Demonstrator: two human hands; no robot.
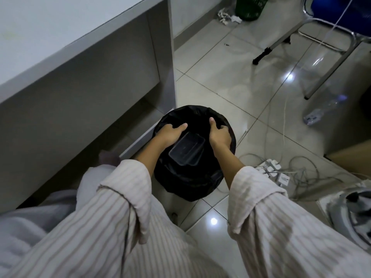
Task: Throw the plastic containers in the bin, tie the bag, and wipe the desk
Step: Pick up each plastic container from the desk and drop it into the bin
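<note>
One clear plastic container (186, 150) lies inside the black bag (192, 183) lining the bin | both hands, left hand (170, 131) and right hand (219, 134), fingers grasping bag rim | tying looks begun; white surface (60, 27) unwiped.

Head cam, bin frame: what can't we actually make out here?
- Left hand and right hand: fingers curl over the black bag rim, so the grip is hidden.
- Container count: one clear container shows; anything beneath is lost in the dark bag.
- Desk: its top is cut off by the left and top edges, so its state is unknown.
- Bin body: fully wrapped by the bag.
</note>
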